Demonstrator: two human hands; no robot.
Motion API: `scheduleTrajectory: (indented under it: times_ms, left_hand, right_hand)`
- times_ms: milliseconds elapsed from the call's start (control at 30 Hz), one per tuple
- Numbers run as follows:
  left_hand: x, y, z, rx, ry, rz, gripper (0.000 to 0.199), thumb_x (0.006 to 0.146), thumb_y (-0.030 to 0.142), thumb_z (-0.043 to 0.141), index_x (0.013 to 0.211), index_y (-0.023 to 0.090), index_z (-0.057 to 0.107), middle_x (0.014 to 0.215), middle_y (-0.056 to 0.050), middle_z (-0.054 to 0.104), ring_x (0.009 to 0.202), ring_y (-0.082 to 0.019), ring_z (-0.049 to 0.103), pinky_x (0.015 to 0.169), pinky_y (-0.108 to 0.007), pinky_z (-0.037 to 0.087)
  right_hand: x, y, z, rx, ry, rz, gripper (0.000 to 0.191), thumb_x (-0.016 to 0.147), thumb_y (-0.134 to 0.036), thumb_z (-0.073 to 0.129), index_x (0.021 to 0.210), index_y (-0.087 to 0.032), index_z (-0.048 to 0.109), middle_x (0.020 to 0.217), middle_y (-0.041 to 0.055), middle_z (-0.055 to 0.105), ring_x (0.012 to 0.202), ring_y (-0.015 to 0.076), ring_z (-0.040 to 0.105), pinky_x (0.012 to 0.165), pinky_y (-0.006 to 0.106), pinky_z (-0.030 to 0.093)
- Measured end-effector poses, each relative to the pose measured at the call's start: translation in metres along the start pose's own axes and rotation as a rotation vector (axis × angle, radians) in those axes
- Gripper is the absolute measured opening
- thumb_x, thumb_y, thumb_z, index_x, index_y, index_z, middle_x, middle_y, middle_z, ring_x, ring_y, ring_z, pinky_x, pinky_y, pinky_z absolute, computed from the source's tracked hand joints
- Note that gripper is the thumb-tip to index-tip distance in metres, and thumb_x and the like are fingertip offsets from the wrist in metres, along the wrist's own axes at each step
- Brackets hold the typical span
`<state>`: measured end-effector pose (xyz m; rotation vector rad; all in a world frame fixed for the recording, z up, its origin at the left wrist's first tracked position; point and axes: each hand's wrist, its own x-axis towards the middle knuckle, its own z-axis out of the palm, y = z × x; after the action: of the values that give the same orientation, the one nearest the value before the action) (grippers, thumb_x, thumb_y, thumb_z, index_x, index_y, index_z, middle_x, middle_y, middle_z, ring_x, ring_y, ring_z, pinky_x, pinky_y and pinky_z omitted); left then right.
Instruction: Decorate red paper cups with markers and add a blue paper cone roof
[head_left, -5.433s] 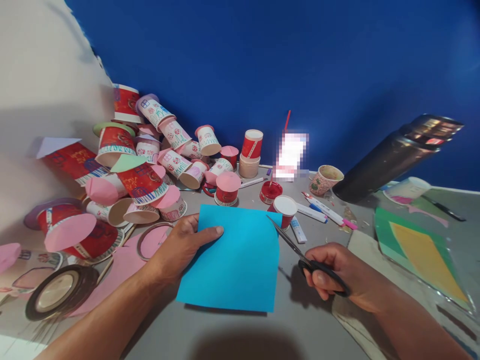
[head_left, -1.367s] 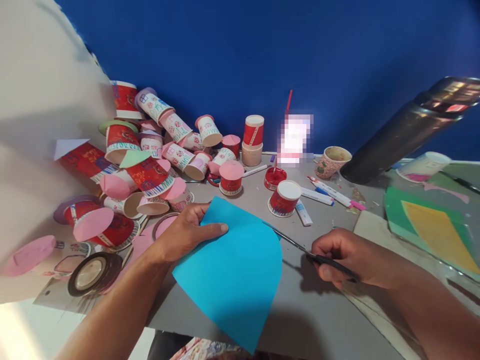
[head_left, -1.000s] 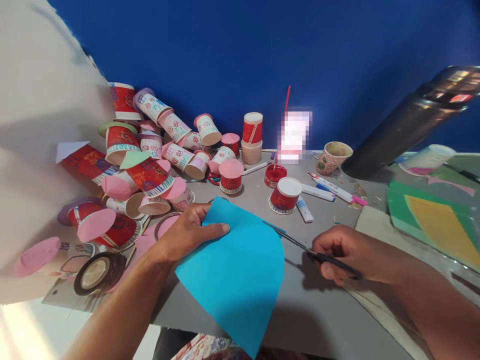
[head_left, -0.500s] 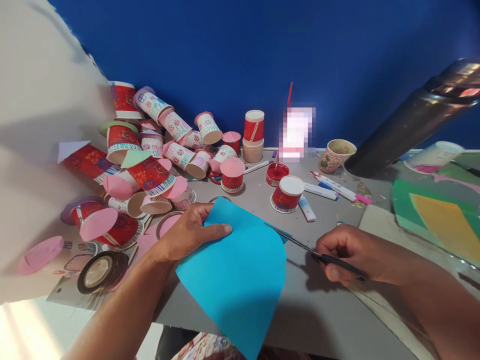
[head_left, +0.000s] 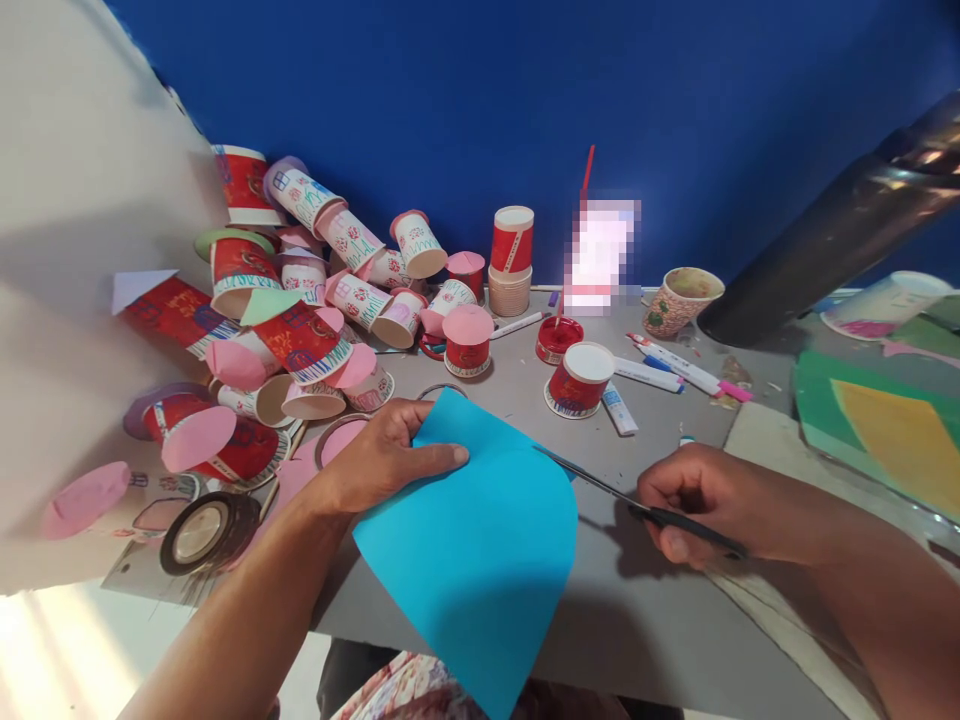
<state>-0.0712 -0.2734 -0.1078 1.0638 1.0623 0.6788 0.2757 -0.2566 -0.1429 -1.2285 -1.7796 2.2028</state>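
Observation:
My left hand [head_left: 409,450] pinches the upper left edge of a sheet of blue paper [head_left: 487,540], thumb on top and fingers underneath. The sheet's right side has a rounded, cut outline, and its lower corner hangs past the table edge. In my right hand [head_left: 690,505] is a pair of black-handled scissors [head_left: 600,480], fingers closed round the handles. The blades lie along the paper's upper right edge, their tips touching it. Just beyond the paper stands a red paper cup [head_left: 577,385], upside down with a white top.
Decorated paper cups [head_left: 300,330] with paper discs pile up at left, beside a roll of tape [head_left: 202,540]. Markers [head_left: 675,365], a red paint pot [head_left: 559,340] and a patterned cup [head_left: 682,300] sit behind. A black bottle [head_left: 825,240] leans at right, near green sheets [head_left: 817,400].
The scissor blades look closer together, and the offcut strip beside them shows less. The whole view has shifted slightly. Both hands keep their holds.

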Motion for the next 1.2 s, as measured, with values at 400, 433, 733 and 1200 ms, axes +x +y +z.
scheduleTrajectory:
  times_ms: [400,433,733,1200]
  left_hand:
    - [-0.0006,0.0011,-0.0006,0.003,-0.015,0.002,0.029,0.077,0.034,0.089,0.097,0.014,0.082,0.091,-0.010,0.084,0.083,-0.027,0.080,0.075,-0.035,0.068]
    - [-0.0006,0.0016,-0.0003,0.007,-0.016,0.001,0.030,0.077,0.035,0.090,0.096,0.014,0.082,0.091,-0.010,0.084,0.083,-0.027,0.080,0.075,-0.036,0.068]
    - [-0.0022,0.0025,0.0003,0.025,-0.023,-0.017,0.030,0.077,0.036,0.090,0.097,0.015,0.082,0.091,-0.010,0.084,0.083,-0.027,0.080,0.077,-0.038,0.067]
    - [-0.0024,0.0043,0.0028,0.098,-0.071,-0.024,0.027,0.080,0.036,0.086,0.097,0.015,0.082,0.089,-0.008,0.083,0.082,-0.027,0.080,0.075,-0.035,0.066]
  right_hand:
    - [-0.0030,0.0013,-0.0009,-0.037,-0.001,-0.016,0.056,0.071,-0.066,0.085,0.059,-0.017,0.060,0.055,-0.0023,0.055,0.049,0.0070,0.039,0.045,0.021,0.031]
    - [-0.0032,0.0015,-0.0008,-0.037,-0.004,-0.019,0.056,0.072,-0.065,0.085,0.059,-0.017,0.060,0.055,-0.0018,0.056,0.049,0.0071,0.039,0.045,0.021,0.031]
    - [-0.0033,-0.0013,-0.0011,-0.097,0.005,0.018,0.055,0.071,-0.064,0.086,0.058,-0.017,0.061,0.052,-0.0017,0.055,0.047,0.0069,0.040,0.042,0.020,0.026]
    - [-0.0036,0.0006,-0.0018,-0.153,-0.043,0.015,0.049,0.076,-0.057,0.083,0.061,-0.017,0.060,0.061,0.0018,0.064,0.052,0.0086,0.046,0.045,0.020,0.028]
